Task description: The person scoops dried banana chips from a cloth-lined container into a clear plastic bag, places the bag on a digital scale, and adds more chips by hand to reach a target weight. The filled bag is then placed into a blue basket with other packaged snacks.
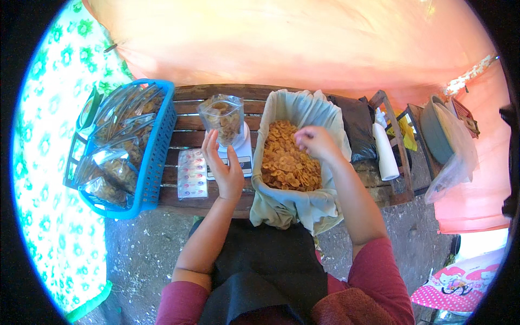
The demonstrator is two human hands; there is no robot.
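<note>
My left hand (223, 167) rests with spread fingers against the base of a clear plastic bag of chips (222, 116) that stands upright on a small white kitchen scale (241, 154). My right hand (316, 142) hovers over a cloth-lined tub (327, 116) full of yellow fried chips (283, 157), fingers bunched as if pinching a few chips; what it holds is too small to make out. Both stand on a dark wooden slatted bench (184, 143).
A blue plastic basket (157, 151) at the left holds several filled clear chip bags. A flat printed packet (192, 174) lies beside the scale. A white bottle (385, 154), a black bag (357, 124) and a grey basin (436, 135) sit at the right. Concrete ground lies below.
</note>
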